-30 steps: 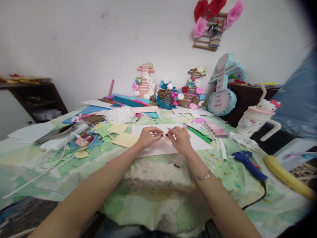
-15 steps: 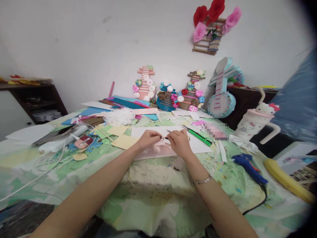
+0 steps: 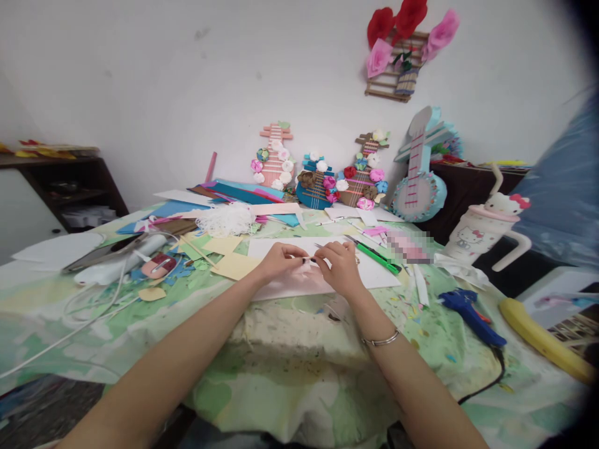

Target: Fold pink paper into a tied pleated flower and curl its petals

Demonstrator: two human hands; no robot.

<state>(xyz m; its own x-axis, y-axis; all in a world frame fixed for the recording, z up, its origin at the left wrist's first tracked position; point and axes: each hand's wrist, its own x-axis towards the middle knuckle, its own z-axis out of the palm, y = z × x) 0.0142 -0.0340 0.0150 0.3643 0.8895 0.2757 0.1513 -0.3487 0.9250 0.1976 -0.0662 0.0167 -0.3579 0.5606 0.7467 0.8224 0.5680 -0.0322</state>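
Observation:
My left hand (image 3: 281,262) and my right hand (image 3: 337,265) meet over a white sheet (image 3: 374,274), fingertips almost touching. Both are closed in a pinch around a small pale piece (image 3: 309,260), mostly covered by the fingers, so its kind cannot be told. A thin pointed tip (image 3: 318,245) sticks out at the right hand's fingers; the rest of it is hidden. Under the hands lies a pinkish glossy area (image 3: 299,282) on the sheet. Just right of my right hand rests a green utility knife (image 3: 379,257).
A blue glue gun (image 3: 472,315), a yellow banana-shaped thing (image 3: 543,340) and a lidded white cup (image 3: 477,234) stand or lie at right. Paper scraps (image 3: 234,267) and a white power strip (image 3: 116,260) are at left. Flower-decorated paper instruments (image 3: 313,181) lean on the wall.
Both hands stay in nearly the same place. The fingers have shifted slightly around the small pale piece, and less of the pale material shows below them.

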